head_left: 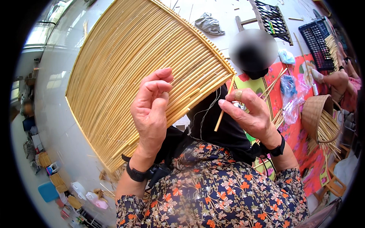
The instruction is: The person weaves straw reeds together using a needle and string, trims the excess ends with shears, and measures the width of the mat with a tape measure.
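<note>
A large mat of parallel tan reeds (144, 45), edged with a knobbly border, slants across the upper left and middle. My left hand (149, 110) is over its lower part, fingers loosely curled and apart, with nothing visible in them. My right hand (249, 117), wearing a wide metal band on one finger, is beside the mat's right corner with thumb and fingers on a thin loose reed stick (218, 121) that points down from that corner. Pale threads (205, 116) dangle from the mat's lower edge over dark cloth.
Right: red floral sheet (300, 174), loose sticks, plastic bags (291, 108), tipped basket of reeds (315, 117), black crate (313, 43), another person's limbs (340, 81). Top: grey bag (209, 24), slatted rack (272, 21), blurred round area (253, 49). Left: cluttered items (49, 190) along the room's side.
</note>
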Demonstrator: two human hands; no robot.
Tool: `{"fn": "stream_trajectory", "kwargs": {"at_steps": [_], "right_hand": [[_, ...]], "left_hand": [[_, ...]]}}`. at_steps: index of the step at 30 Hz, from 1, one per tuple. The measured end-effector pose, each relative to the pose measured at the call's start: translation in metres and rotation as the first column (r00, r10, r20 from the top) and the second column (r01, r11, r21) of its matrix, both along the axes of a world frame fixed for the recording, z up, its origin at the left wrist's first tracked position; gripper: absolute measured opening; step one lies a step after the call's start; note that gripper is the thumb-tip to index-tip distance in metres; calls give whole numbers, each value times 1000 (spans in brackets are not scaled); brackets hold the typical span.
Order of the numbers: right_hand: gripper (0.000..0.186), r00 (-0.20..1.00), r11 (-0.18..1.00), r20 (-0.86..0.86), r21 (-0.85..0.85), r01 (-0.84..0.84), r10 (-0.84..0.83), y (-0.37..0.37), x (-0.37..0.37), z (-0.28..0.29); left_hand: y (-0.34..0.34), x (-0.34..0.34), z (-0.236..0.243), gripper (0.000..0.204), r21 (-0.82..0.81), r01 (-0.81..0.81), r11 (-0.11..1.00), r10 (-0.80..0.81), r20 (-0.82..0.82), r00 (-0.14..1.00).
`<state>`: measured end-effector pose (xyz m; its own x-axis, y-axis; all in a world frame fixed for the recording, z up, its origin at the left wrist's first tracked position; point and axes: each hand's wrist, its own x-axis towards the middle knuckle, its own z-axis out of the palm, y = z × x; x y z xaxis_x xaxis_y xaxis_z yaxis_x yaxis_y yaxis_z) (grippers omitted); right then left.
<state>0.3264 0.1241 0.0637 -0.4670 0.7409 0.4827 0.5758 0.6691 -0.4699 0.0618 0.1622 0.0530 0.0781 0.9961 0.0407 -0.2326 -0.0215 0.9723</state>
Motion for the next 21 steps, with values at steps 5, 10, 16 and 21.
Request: {"fn": "stream_trajectory", "kwargs": {"at_steps": [5, 10, 16, 21], "right_hand": [[36, 1000, 998, 8, 51, -26, 25, 9, -6, -4], [34, 1000, 999, 3, 29, -18, 18, 20, -18, -3], [30, 1000, 1000, -15, -21, -2, 1, 26, -26, -10], [28, 999, 998, -26, -66, 17, -19, 27, -29, -10]], "left_hand": [[0, -3, -3, 26, -42, 10, 999, -7, 48, 999], [0, -1, -1, 26, -15, 24, 1000, -25, -20, 999], [0, -3, -6, 27, 53, 56, 997, -52, -77, 996], [-1, -1, -7, 27, 69, 53, 996, -47, -91, 995]]}}
